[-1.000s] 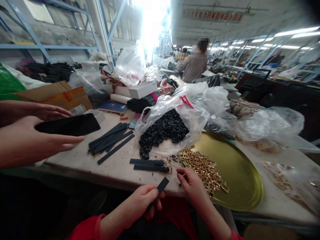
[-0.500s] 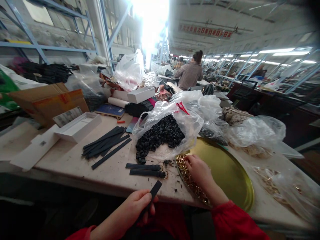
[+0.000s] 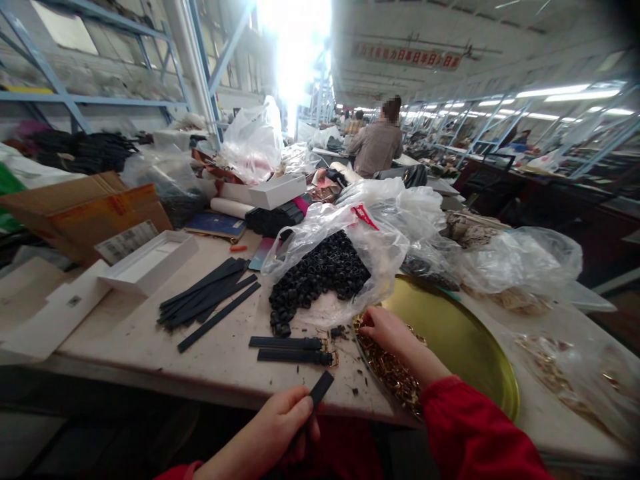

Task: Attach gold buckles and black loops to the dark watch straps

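In my left hand (image 3: 280, 420), low in the middle, a flat black strap (image 3: 321, 388) is gripped between thumb and fingers, its free end pointing up and right. My right hand (image 3: 389, 331) dips into small gold buckles (image 3: 400, 379) heaped along the near left side of a round gold tray (image 3: 465, 347). Its fingers are pinched together; what lies between them is hidden. Left of the tray lie two black straps (image 3: 290, 357) side by side, gold buckles at their right ends. Beyond them, small black loops (image 3: 320, 270) spill from a clear plastic bag (image 3: 385, 253).
More black straps (image 3: 205, 293) lie piled on the table at left, near an open white box (image 3: 153, 263) and a cardboard carton (image 3: 107, 217). Plastic bags with gold-coloured pieces (image 3: 555, 373) rest at right. A person (image 3: 377, 143) stands farther back, facing away.
My right hand has shifted slightly left and up along the buckles, its fingers drawing closer together. My left hand keeps its hold on the strap. The view has shifted slightly.
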`<state>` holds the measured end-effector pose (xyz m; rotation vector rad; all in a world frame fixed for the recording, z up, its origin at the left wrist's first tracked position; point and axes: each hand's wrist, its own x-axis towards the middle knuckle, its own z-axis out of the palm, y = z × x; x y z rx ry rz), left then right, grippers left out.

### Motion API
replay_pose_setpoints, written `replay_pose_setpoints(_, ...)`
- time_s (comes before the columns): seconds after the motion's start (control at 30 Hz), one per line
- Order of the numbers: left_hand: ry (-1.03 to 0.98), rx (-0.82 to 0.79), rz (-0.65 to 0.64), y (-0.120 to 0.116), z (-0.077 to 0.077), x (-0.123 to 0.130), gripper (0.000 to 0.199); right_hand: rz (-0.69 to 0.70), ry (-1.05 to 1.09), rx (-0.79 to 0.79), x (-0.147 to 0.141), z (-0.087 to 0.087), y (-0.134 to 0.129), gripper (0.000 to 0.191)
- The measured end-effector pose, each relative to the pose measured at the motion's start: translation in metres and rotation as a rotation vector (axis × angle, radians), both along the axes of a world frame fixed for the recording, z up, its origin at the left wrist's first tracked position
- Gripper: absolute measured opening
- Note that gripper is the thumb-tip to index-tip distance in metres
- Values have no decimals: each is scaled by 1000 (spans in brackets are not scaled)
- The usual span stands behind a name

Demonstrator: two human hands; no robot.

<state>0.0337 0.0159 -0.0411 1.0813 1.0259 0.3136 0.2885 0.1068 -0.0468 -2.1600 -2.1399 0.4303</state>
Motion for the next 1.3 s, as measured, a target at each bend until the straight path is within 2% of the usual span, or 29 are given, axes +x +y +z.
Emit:
replay_pose_setpoints(0.13, 25, 19, -3, -3, 9, 0, 45, -7, 40, 22, 1, -4, -2, 8)
replay_pose_setpoints(0.37, -10, 99, -14, -22, 5, -10, 39, -34, 139, 25, 0, -11, -11, 9)
replay_pose_setpoints(0.5, -6, 120, 20, -31, 9, -17, 30, -19, 201, 119, -5, -6, -19, 2)
replay_pose_setpoints(0.63, 67, 222, 63, -34, 10, -21, 21, -2, 285, 247, -17, 5, -41, 9)
replay_pose_setpoints(0.7, 79, 299, 87, -34, 10, -21, 21, -14, 487, 267, -32, 11, -63, 15)
replay_pose_setpoints(0.77, 68, 374, 102, -33, 12, -20, 24, -71, 946, 195, -55, 16, -89, 24)
replay_pose_setpoints(0.87, 59, 430, 79, -33, 18, -18, 30, -262, 1485, 34, -93, 20, -120, 30)
replay_pose_setpoints(0.97, 122, 486, 10, -33, 24, -18, 31, -455, 1808, -78, -119, 14, -133, 32)
replay_pose_setpoints(1.03, 151, 539, -26, -31, 27, -18, 31, -492, 1919, -148, -127, 5, -135, 33)
replay_pose_setpoints(1.13, 132, 567, -30, -27, 28, -17, 30, -439, 1953, -195, -128, -6, -136, 31)
replay_pose_setpoints(1.2, 119, 500, -40, -23, 27, -15, 27, -430, 1945, -165, -125, -8, -135, 27)
replay_pose_setpoints(1.3, 96, 329, -63, -19, 21, -14, 22, -499, 1936, -103, -120, -9, -134, 23)
